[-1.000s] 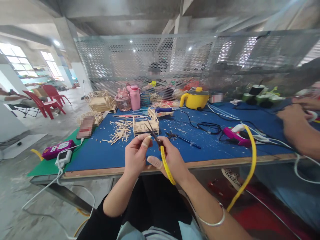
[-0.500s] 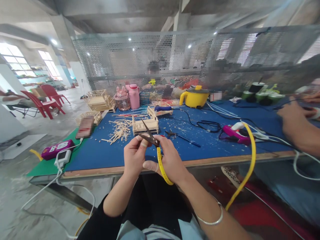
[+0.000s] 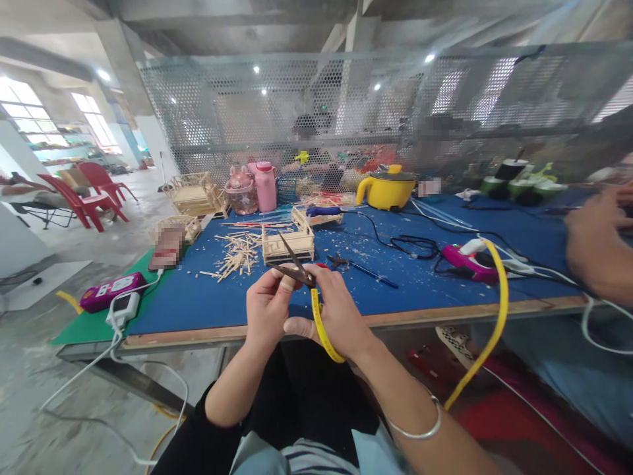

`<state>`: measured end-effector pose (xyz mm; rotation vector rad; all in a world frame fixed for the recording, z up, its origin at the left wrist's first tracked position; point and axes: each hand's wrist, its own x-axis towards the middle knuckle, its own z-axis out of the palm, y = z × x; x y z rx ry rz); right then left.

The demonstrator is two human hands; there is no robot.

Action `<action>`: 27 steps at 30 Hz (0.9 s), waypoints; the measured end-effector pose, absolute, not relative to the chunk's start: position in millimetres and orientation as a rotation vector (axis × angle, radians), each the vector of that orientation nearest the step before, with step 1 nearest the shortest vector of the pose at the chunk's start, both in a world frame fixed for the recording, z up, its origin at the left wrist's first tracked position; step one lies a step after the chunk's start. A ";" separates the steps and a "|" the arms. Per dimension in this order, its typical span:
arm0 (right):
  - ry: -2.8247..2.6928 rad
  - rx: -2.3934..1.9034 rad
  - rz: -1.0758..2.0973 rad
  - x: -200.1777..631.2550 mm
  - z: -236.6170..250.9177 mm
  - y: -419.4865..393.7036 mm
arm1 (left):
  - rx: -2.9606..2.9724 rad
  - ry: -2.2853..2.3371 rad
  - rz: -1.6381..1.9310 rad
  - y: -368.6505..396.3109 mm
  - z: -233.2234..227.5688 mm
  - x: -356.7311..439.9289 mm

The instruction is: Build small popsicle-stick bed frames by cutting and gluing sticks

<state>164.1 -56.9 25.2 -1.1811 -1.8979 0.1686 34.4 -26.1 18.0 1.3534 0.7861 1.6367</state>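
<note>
Head view, yellow-handled scissors [image 3: 308, 278], markings [image 3: 318, 323] illegible

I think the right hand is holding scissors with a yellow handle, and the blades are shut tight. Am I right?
Not quite: the blades are open, spread apart in a V, as the head view shows. The right hand is indeed holding the scissors with a yellow handle.

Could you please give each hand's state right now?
Left hand: pinched closed; anything held cannot be made out.
Right hand: holding yellow-handled dark metal scissors, opened.
</note>
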 end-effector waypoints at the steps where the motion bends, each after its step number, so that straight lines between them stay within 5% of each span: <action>1: -1.899 -1.171 0.169 163.9 25.2 -57.2 | 1.387 0.811 1.654 -26.9 19.0 34.0; 27: -1.816 -1.219 0.402 179.3 26.7 -51.5 | 1.345 0.815 1.614 -21.6 16.5 37.4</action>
